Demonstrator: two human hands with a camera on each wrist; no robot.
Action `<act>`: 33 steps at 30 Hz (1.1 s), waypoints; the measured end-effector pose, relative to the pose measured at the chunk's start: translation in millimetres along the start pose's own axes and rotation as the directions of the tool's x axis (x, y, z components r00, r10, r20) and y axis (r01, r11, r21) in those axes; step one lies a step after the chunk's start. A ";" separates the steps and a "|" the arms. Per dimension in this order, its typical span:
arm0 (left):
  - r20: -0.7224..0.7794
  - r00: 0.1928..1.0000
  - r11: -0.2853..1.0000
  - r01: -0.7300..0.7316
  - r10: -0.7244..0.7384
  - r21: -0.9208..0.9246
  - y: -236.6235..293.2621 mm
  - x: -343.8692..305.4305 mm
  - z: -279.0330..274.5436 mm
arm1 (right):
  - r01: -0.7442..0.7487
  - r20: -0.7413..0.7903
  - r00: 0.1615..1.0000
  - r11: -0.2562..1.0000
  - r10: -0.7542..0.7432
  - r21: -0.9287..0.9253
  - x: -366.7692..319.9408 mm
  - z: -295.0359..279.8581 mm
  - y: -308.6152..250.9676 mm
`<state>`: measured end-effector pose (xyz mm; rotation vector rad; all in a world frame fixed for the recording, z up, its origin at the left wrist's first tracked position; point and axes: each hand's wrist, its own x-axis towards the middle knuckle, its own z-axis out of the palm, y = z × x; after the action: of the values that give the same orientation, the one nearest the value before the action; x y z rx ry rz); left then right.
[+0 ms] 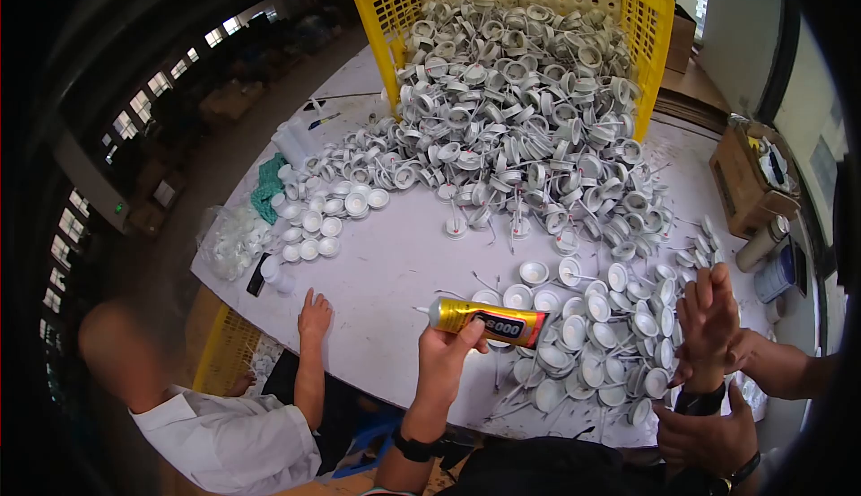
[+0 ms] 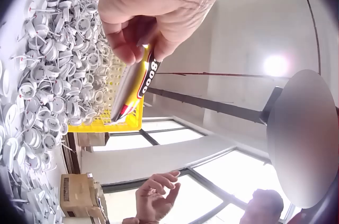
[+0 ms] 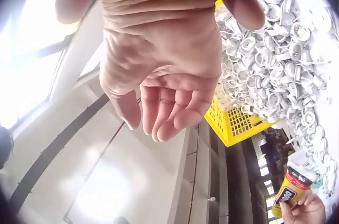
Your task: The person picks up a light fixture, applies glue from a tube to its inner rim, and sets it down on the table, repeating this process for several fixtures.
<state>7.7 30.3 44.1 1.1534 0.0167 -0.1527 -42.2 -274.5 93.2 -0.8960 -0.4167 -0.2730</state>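
Observation:
My left hand [image 1: 441, 366] grips a yellow glue tube [image 1: 511, 327] with a black label, raised over the front of the table. The tube's nozzle points left in the head view. In the left wrist view, thumb and fingers pinch the tube [image 2: 139, 84] near one end. My right hand [image 1: 708, 321] is held up at the right with its fingers loosely bent and nothing in them. Another person's hands [image 1: 704, 438] are around its wrist strap [image 1: 700, 401]. Under both hands lie many white round caps [image 1: 592, 370] with thin wires.
A yellow crate [image 1: 377, 39] on its side spills a big heap of white wired parts [image 1: 529, 119] over the table [image 1: 395, 272]. At the left are stacked white cups [image 1: 309, 222], a plastic bag [image 1: 235, 240] and a seated person [image 1: 224, 442]. A cardboard box [image 1: 749, 182] stands at the right.

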 end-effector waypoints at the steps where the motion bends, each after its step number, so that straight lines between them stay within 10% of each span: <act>1: 0.002 1.000 1.000 0.000 0.000 -0.008 -1.0 2.1 2.3 | 0.007 -0.020 1.000 1.000 -0.007 0.018 -1.7 -0.2 2.8; 9: 0.148 0.984 0.984 0.122 -0.103 -0.126 -1.4 12.9 20.2 | -0.014 -0.136 0.990 0.993 0.029 0.113 -15.2 -2.1 25.9; 13: 0.294 0.938 0.768 0.322 -0.182 -0.554 1.8 20.4 25.1 | -0.375 -0.338 0.918 0.733 0.208 -0.568 -15.8 15.1 27.6; 17: 0.356 0.926 0.644 0.349 -0.125 -0.681 7.6 36.1 47.5 | -0.290 -0.092 0.947 0.700 0.307 -0.653 -10.4 29.7 51.7; 23: 0.306 0.914 0.663 0.404 -0.266 -0.630 -0.8 20.7 73.5 | -0.317 -0.243 0.940 0.877 0.240 -0.361 -5.2 28.2 49.0; 27: 0.252 0.931 0.656 0.365 -0.265 -0.660 -3.2 14.7 70.2 | -0.117 -0.446 0.849 0.924 0.284 0.365 -4.8 2.3 46.6; 33: 0.247 0.945 0.654 0.326 -0.213 -0.682 -7.1 11.2 56.8 | 0.145 -0.504 0.849 0.847 0.158 0.511 0.3 -18.0 26.7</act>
<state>14.1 -25.6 59.6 0.3306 0.1119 -0.4585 -27.1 -272.9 64.8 -0.2397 0.0424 -0.3627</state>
